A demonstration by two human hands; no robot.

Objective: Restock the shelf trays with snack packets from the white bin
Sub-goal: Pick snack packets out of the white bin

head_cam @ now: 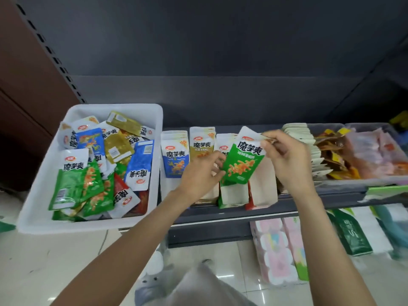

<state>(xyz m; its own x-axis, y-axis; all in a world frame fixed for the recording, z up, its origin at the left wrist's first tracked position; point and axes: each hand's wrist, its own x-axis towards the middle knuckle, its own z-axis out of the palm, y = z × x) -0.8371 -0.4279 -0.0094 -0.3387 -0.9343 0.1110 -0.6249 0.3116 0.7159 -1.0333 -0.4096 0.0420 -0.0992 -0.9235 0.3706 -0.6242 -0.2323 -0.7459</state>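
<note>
Although its far right end runs out of view, the dark shelf (309, 202) carries a white bin (33, 208) at its left, heaped with snack packets (95, 168) that overlap and hide one another. Beside the bin, upright rows fill the shelf trays (262, 191), their lower halves masked by tray fronts. Blurred packs further right are hard to identify. Both hands pinch one green packet (241, 164) above the trays: right hand (287, 160) at its top corner, left hand (203, 171) at its lower left edge.
</note>
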